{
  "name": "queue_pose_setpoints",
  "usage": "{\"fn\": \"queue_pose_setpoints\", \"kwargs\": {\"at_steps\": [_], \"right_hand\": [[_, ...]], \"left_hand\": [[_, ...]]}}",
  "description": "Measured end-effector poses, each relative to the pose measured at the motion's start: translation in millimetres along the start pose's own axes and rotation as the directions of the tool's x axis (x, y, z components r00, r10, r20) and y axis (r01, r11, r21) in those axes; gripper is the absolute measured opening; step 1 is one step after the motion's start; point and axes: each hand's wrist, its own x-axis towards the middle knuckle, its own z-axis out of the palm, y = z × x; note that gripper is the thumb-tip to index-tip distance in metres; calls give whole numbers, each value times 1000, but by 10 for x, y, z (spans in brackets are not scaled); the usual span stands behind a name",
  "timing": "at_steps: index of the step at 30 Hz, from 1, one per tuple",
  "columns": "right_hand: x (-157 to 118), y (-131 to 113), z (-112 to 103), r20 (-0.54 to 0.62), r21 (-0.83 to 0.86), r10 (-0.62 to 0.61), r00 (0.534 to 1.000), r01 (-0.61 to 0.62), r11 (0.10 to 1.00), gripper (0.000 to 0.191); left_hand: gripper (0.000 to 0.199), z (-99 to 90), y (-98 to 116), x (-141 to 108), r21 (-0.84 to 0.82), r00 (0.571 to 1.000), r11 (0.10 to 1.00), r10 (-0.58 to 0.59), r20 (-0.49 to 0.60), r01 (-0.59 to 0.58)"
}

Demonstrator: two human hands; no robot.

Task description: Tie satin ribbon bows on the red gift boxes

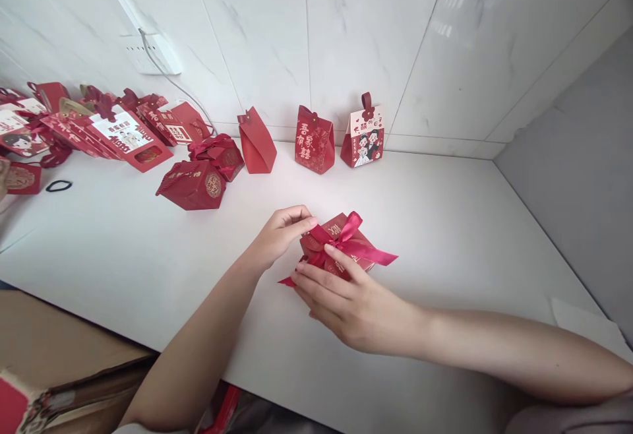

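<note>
In the head view, a red gift box [369, 252] with gold lettering sits on the white table, tied on top with a shiny red ribbon bow [352, 225]. My left hand [281, 236] is closed at the box's far left, thumb and index finger pinching the ribbon. Across the near side lies my right hand [351, 305], its thumb on top near the knot and its fingers along the front edge, gripping the box. One ribbon tail points right, and another pokes out at the left beneath my right fingertips. My right hand hides much of the box's front.
Along the wall stand a plain red box [258, 144], a lettered red box [315, 142] and a cartoon-couple box [366, 140]. A maroon box [192, 185] stands left of them, near a heap of red packages [123, 134]. A black elastic loop [59, 186] lies farther left.
</note>
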Motion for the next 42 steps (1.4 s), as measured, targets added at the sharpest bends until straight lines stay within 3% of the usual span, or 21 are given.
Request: {"fn": "queue_pose_setpoints", "kwargs": {"at_steps": [5,11,15,20,23,32,35,37,39,42], "right_hand": [[22,95,-69,-106,262,12,994,16,965,17],[43,175,-112,-40,409,32,999,-13,912,12],[46,229,-105,-56,374,-40,998,58,926,12],[33,259,-79,-139,272,-185,973,217,938,15],[17,250,-29,-205,256,-201,958,251,934,15],[-70,194,222,-244,177,-277,929,324,929,5],[-158,211,335,-400,129,-224,889,297,946,10],[-221,261,427,-508,121,-116,853,204,971,19],[-267,345,524,-565,183,87,820,22,983,31],[-300,522,645,-516,381,417,749,-235,894,72]], "left_hand": [[30,15,-38,12,-20,999,999,-30,-28,29],[32,25,-55,32,-27,998,999,-26,-61,25],[32,26,-65,34,-25,998,1000,-15,-67,13],[43,37,-87,7,7,996,998,-56,72,55],[55,62,-89,-10,10,992,997,-80,96,79],[51,101,-66,-26,-16,985,992,-119,123,122],[48,79,-78,-9,-5,987,994,-108,115,109],[48,18,-91,13,26,995,997,-74,73,72],[52,-93,-106,35,34,1000,999,-24,-13,24],[57,-332,-120,39,7,997,999,44,-69,-44]]}}
